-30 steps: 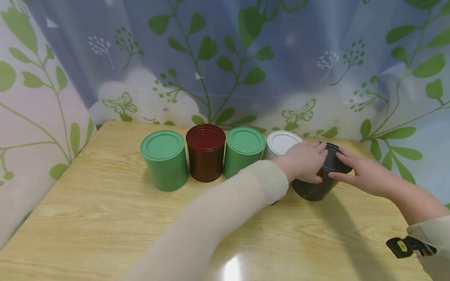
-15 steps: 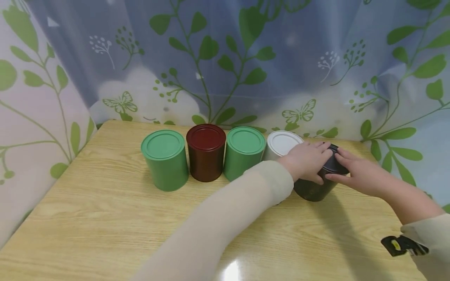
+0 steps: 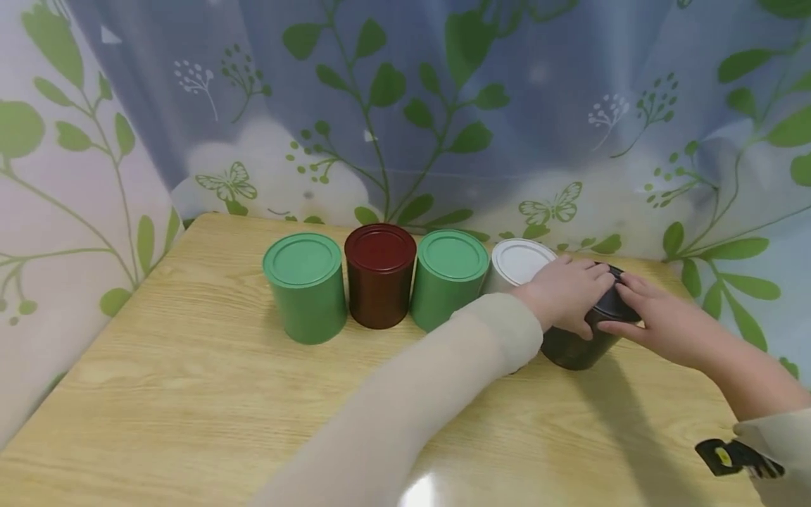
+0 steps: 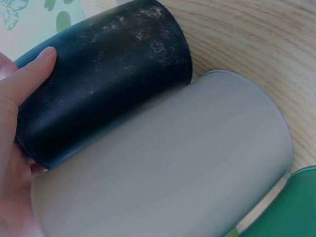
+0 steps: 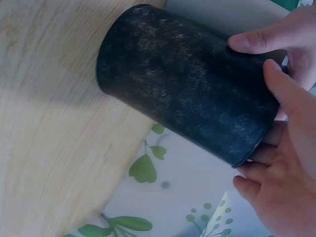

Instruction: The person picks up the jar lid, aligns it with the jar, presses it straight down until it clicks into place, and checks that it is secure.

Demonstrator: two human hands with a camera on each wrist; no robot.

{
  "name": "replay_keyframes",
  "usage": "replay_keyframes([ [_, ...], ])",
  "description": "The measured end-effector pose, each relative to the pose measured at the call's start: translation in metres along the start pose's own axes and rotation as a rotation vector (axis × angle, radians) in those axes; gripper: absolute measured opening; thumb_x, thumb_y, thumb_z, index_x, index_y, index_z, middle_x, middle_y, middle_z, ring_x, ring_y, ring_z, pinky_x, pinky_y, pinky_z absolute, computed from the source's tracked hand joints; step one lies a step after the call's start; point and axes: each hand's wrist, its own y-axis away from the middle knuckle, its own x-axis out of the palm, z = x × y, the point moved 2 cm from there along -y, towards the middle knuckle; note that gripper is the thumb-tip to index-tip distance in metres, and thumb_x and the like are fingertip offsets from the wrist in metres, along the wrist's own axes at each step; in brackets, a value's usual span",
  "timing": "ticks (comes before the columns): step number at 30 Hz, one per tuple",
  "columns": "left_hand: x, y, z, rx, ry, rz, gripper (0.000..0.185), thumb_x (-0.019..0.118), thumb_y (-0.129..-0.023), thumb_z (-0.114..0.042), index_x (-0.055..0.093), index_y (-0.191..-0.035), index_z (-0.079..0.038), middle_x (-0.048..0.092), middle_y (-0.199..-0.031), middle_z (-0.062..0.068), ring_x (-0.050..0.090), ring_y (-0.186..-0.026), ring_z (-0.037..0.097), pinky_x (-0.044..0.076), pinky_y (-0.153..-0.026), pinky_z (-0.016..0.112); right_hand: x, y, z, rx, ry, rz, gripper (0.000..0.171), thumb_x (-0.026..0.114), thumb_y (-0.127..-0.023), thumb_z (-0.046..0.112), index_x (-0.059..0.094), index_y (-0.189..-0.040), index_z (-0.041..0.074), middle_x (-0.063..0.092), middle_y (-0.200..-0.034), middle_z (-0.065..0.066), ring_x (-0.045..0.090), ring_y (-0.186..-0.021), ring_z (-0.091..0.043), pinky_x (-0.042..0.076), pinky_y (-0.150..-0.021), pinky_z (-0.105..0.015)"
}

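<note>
A black can stands at the right end of a row of lidded cans, and both hands hold it near the top. My left hand reaches over its left side, fingers across the lid and thumb on the front wall. On the other side, my right hand grips the upper right part. The right wrist view shows both thumbs on the scuffed black wall, with right fingers curled at the lid end. Close against the black can is a white can, partly hidden by the left arm in the head view.
Further left along the row stand a green can, a dark red can and another green can. They rest on a wood-grain table. A leaf-patterned curtain hangs right behind the table's back edge.
The head view has shifted slightly. My right hand and the black can's top have edged a little left, towards the white can. Both hands keep their hold, and the other cans stay put.
</note>
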Motion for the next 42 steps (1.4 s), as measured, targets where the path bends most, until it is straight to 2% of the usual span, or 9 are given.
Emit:
replay_keyframes([
  [8,0.007,0.008,-0.002,0.023,-0.085,-0.014,0.094,0.045,-0.081,-0.071,0.002,-0.151,-0.025,0.003,-0.156,-0.005,0.001,-0.141,0.011,0.007,-0.113,0.036,0.006,0.001,-0.002,-0.006,-0.026,0.009,0.086,0.054,-0.091,0.048,0.024,-0.137,-0.019,0.015,-0.141,-0.042,0.017,-0.128,-0.055,0.026,-0.095,-0.065],
  [12,0.011,0.016,-0.004,0.028,-0.091,-0.053,0.082,0.039,-0.086,-0.068,0.010,-0.151,-0.028,0.005,-0.156,-0.004,0.002,-0.141,0.013,0.009,-0.113,0.039,0.011,0.001,-0.001,-0.014,-0.026,-0.011,0.088,0.054,-0.091,0.048,0.021,-0.139,-0.017,0.011,-0.143,-0.039,0.014,-0.131,-0.053,0.024,-0.097,-0.065],
  [16,0.008,0.026,-0.007,0.053,-0.069,-0.109,0.060,0.036,-0.093,-0.059,0.031,-0.145,-0.032,0.023,-0.152,-0.009,0.017,-0.139,0.010,0.015,-0.112,0.040,0.006,0.010,0.003,-0.051,-0.066,-0.117,0.077,0.059,-0.091,0.039,0.029,-0.139,-0.013,0.018,-0.144,-0.036,0.021,-0.127,-0.055,0.025,-0.095,-0.065],
  [22,0.007,0.034,-0.005,0.080,-0.022,-0.190,0.036,0.040,-0.098,-0.043,0.054,-0.129,-0.029,0.052,-0.129,-0.016,0.042,-0.123,0.002,0.022,-0.110,0.034,0.003,0.021,0.013,-0.232,-0.013,-0.361,0.041,0.071,-0.081,0.010,0.062,-0.117,-0.007,0.060,-0.116,-0.025,0.055,-0.105,-0.044,0.038,-0.090,-0.056],
  [31,0.005,0.040,-0.005,0.103,-0.100,-0.296,0.027,0.042,-0.101,-0.022,0.063,-0.114,-0.031,0.062,-0.113,-0.017,0.055,-0.104,-0.001,0.035,-0.096,0.024,0.013,0.022,0.015,-0.345,0.046,-0.558,0.034,0.072,-0.070,-0.010,0.069,-0.104,-0.005,0.067,-0.102,-0.019,0.063,-0.092,-0.039,0.037,-0.099,-0.044],
  [34,0.002,0.041,-0.007,0.106,-0.105,-0.294,0.026,0.043,-0.100,-0.022,0.064,-0.112,-0.032,0.063,-0.110,-0.018,0.056,-0.101,-0.001,0.035,-0.094,0.024,0.014,0.023,0.014,-0.356,0.042,-0.604,0.018,0.064,-0.087,0.007,0.070,-0.101,-0.003,0.068,-0.100,-0.016,0.065,-0.086,-0.036,0.040,-0.095,-0.043],
  [36,0.000,0.040,-0.009,0.109,-0.084,-0.275,0.026,0.043,-0.100,-0.023,0.064,-0.112,-0.032,0.063,-0.109,-0.019,0.056,-0.102,-0.001,0.034,-0.096,0.025,0.014,0.024,0.012,-0.361,0.041,-0.626,0.036,0.050,-0.097,0.028,0.071,-0.099,-0.002,0.070,-0.096,-0.013,0.065,-0.080,-0.032,0.045,-0.086,-0.041],
  [39,-0.003,0.037,-0.010,0.100,-0.048,-0.227,0.026,0.044,-0.100,-0.032,0.061,-0.119,-0.033,0.059,-0.117,-0.018,0.053,-0.109,0.002,0.031,-0.102,0.028,0.013,0.026,0.010,-0.328,0.032,-0.628,0.035,0.056,-0.094,0.033,0.071,-0.097,0.001,0.070,-0.092,-0.012,0.065,-0.078,-0.030,0.048,-0.071,-0.043],
  [42,-0.001,0.034,-0.007,0.032,-0.046,-0.160,0.043,0.040,-0.096,-0.049,0.046,-0.136,-0.033,0.042,-0.140,-0.011,0.039,-0.126,0.007,0.025,-0.108,0.033,0.013,0.023,0.008,-0.213,0.029,-0.553,0.037,0.074,-0.080,0.021,0.066,-0.108,-0.001,0.066,-0.103,-0.020,0.060,-0.092,-0.037,0.047,-0.072,-0.049],
])
